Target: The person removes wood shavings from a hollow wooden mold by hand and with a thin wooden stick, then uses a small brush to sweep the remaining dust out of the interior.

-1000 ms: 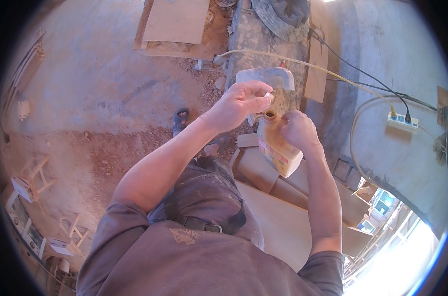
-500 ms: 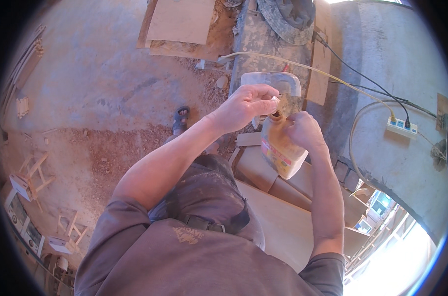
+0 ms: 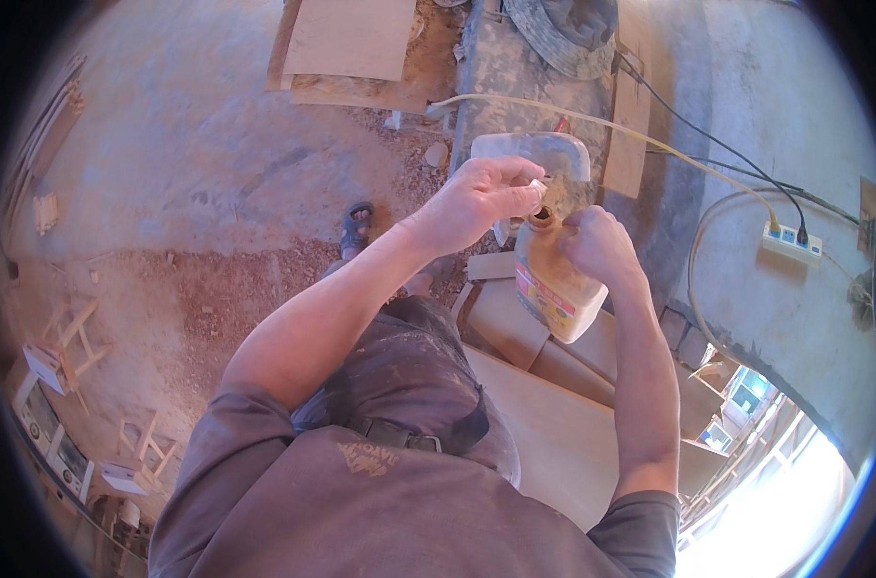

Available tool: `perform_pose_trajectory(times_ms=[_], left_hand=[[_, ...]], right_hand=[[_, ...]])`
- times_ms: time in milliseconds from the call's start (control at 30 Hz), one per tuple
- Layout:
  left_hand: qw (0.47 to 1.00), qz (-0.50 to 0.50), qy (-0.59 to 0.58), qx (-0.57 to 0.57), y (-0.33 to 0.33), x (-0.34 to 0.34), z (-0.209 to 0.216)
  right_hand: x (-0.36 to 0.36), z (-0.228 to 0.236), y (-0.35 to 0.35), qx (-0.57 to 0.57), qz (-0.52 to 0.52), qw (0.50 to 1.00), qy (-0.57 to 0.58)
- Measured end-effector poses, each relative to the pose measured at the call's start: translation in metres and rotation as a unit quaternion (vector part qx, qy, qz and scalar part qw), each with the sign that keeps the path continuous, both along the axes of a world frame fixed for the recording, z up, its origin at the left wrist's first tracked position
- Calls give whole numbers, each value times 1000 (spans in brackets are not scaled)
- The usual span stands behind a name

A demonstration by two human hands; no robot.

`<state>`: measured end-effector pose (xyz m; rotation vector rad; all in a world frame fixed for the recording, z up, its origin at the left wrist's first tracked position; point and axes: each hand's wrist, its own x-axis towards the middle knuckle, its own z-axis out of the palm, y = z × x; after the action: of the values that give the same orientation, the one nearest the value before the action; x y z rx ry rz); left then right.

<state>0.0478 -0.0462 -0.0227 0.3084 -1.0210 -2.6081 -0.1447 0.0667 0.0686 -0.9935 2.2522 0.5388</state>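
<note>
The right hand (image 3: 600, 249) grips a yellowish plastic jug (image 3: 552, 294) near its uncapped mouth, contents unclear — the left hand (image 3: 478, 200) pinches a small white piece (image 3: 538, 190) just beside that opening — close to a translucent, rounded plastic container (image 3: 544, 144).

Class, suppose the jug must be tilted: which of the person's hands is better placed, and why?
Probably the right hand: it grips the jug near its top, while the left hand pinches a small white thing by the open mouth.
</note>
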Motion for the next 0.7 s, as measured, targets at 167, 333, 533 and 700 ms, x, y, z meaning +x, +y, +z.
perform_pose_trajectory(times_ms=[167, 333, 533, 700], left_hand=[[1000, 2, -1, -4, 1, 0, -2], [1000, 12, -4, -8, 4, -1, -3], [1000, 25, -11, -1, 6, -1, -3], [1000, 21, -1, -10, 6, -1, -4]], right_hand=[[1, -1, 2, 5, -6, 1000, -1], [2, -1, 5, 2, -9, 1000, 1], [1, -1, 4, -1, -3, 1000, -4], [2, 1, 2, 22, 3, 1000, 5]])
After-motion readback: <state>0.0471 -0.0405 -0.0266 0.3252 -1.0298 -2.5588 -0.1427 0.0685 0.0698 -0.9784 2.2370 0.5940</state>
